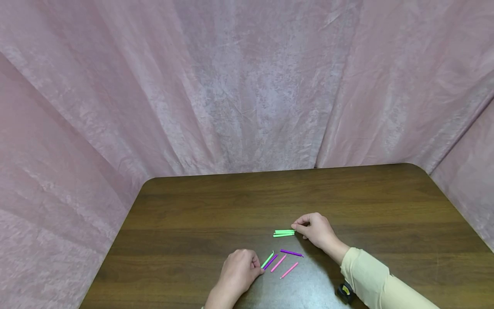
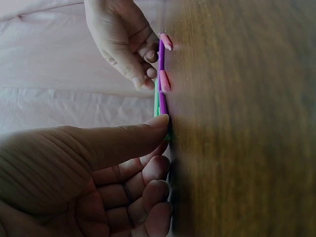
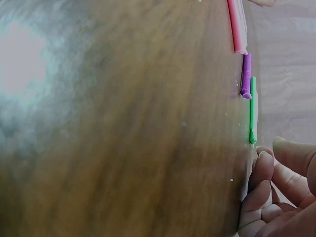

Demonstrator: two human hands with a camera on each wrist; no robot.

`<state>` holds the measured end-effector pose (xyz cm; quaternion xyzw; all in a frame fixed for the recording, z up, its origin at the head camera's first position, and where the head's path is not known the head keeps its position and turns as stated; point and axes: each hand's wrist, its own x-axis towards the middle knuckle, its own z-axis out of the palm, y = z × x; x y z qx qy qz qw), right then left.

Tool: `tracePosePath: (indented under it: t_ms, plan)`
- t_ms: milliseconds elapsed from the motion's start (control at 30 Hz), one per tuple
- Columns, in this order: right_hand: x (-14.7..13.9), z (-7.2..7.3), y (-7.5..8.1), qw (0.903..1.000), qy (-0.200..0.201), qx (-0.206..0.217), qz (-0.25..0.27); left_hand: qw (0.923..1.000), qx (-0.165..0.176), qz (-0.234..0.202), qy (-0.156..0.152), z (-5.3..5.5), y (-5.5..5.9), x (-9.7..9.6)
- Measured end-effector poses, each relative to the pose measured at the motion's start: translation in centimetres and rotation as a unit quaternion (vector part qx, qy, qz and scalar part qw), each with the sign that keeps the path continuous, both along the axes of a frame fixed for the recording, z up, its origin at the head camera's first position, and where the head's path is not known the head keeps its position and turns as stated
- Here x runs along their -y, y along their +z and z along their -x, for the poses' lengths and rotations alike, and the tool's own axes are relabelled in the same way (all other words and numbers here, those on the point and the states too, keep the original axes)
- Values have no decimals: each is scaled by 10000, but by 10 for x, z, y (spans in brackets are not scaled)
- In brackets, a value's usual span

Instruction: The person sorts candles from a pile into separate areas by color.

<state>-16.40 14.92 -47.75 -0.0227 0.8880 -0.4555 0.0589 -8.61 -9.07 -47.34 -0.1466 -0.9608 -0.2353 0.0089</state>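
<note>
My left hand [image 1: 240,268] pinches the near end of a thin green candle [image 1: 267,259] between thumb and forefinger; its thumb also covers the end of a purple candle [image 1: 270,262] alongside. Several green candles [image 1: 283,233] lie together, roughly parallel, farther back. At their right end is my right hand [image 1: 317,229], thumb and forefinger drawn close together. In the right wrist view the nearest green candle [image 3: 253,111] ends beside the fingertips; whether they grip another is hidden.
A second purple candle [image 1: 291,253] lies crosswise in front of the green group. Two pink candles [image 1: 278,263] [image 1: 289,270] lie slanted to the right of the left hand. Everything rests on a brown wooden table [image 1: 185,223], with pink curtains [image 1: 247,86] behind its far edge.
</note>
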Motion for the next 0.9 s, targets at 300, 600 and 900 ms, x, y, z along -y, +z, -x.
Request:
tracePosePath:
  t_ms: [300,600,900]
  plan:
    - [0,-2,1,10000,33,-71,-3,10000,-28,11,-32,0,1,-1]
    - [-1,1,-1,10000,25,1,8,10000,2,48,18,0,0,0]
    - [-1,1,-1,10000,-1,-11,-67,9999,-44,105,-13,0,0,-1]
